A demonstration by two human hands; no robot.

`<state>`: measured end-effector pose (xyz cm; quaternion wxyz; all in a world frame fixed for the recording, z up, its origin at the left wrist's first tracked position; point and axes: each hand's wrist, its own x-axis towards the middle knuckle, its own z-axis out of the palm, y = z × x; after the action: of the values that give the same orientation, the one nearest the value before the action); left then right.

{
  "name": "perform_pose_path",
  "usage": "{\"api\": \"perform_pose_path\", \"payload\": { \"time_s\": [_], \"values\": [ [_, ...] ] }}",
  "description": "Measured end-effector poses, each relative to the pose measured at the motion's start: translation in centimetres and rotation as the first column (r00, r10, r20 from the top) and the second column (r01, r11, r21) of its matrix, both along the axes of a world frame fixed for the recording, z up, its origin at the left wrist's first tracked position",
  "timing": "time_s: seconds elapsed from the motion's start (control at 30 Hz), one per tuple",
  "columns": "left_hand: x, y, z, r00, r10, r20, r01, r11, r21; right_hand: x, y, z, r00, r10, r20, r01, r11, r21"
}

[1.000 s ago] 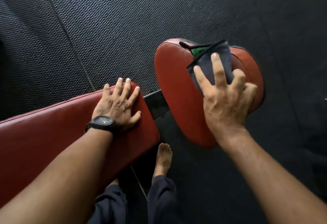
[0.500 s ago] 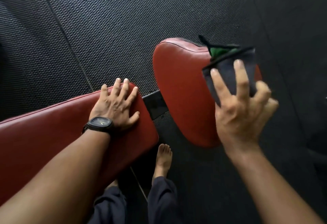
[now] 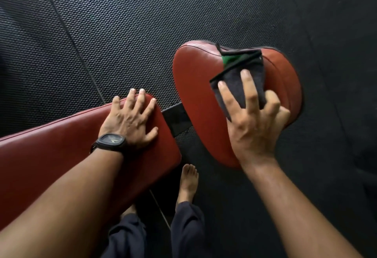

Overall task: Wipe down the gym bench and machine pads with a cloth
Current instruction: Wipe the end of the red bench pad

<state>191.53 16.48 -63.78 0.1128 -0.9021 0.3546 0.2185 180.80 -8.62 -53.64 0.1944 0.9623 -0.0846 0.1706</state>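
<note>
A dark grey cloth (image 3: 238,74) with a green patch and black edging lies on the rounded red seat pad (image 3: 195,86). My right hand (image 3: 253,127) presses it down, index and middle fingers straight across the fabric, the outer two fingers bent at the pad's right side; the thumb is hidden. My left hand (image 3: 130,121), with a black watch (image 3: 111,140) on its wrist, rests flat with spread fingers on the end of the long red bench pad (image 3: 51,155).
A black metal bracket (image 3: 175,119) bridges the gap between the two pads. Black dimpled rubber floor mat (image 3: 142,23) lies all around. My bare foot (image 3: 188,182) and dark trouser legs stand below the gap.
My right hand slid the cloth toward the pad's right edge, then back left toward the pad's middle. The left hand stayed planted on the bench pad.
</note>
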Motion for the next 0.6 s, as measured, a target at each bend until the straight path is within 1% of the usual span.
{"api": "perform_pose_path", "payload": {
  "time_s": [0.07, 0.13, 0.2, 0.23, 0.3, 0.33, 0.37, 0.47, 0.53, 0.6],
  "values": [
    [-0.1, 0.0, 0.0, 1.000, -0.009, 0.002, 0.009, 1.000, 0.013, -2.0, 1.1, -1.2, 0.999, -0.052, -0.007, 0.052, 0.998, 0.020],
    [-0.2, 0.2, 0.0, 1.000, -0.003, 0.010, 0.003, 1.000, 0.004, -3.7, 2.5, -3.0, 0.997, -0.038, -0.060, 0.043, 0.996, 0.079],
    [-0.2, 0.0, 0.0, 1.000, -0.004, 0.017, 0.004, 1.000, -0.009, -4.8, 3.0, -4.5, 0.983, 0.036, -0.181, -0.020, 0.996, 0.092],
    [-0.2, 0.0, 0.0, 1.000, -0.002, 0.015, 0.002, 1.000, -0.009, -4.8, 3.1, -4.8, 0.968, 0.097, -0.233, -0.079, 0.993, 0.085],
    [-0.1, 0.0, 0.1, 1.000, 0.010, 0.011, -0.010, 1.000, 0.004, -4.3, 2.5, -4.7, 0.933, 0.192, -0.304, -0.184, 0.981, 0.053],
    [-0.1, 0.0, 0.1, 1.000, 0.008, 0.011, -0.008, 1.000, 0.010, -4.1, 2.0, -4.1, 0.933, 0.200, -0.298, -0.196, 0.980, 0.044],
    [-0.1, 0.0, 0.1, 1.000, 0.007, 0.011, -0.007, 1.000, 0.010, -4.2, 1.5, -3.3, 0.949, 0.182, -0.258, -0.175, 0.983, 0.047],
    [-0.2, -0.1, 0.3, 1.000, 0.006, 0.005, -0.006, 1.000, 0.006, -6.4, 0.7, -2.2, 0.989, 0.072, -0.128, -0.061, 0.994, 0.087],
    [-0.1, 0.0, 0.3, 1.000, 0.005, 0.008, -0.005, 1.000, 0.010, -9.0, 1.6, -3.5, 0.988, 0.058, -0.141, -0.045, 0.994, 0.096],
    [-0.2, -0.1, 0.3, 1.000, 0.001, 0.007, -0.001, 1.000, 0.015, -10.9, 2.8, -6.0, 0.964, 0.124, -0.236, -0.099, 0.989, 0.114]
  ]
}}
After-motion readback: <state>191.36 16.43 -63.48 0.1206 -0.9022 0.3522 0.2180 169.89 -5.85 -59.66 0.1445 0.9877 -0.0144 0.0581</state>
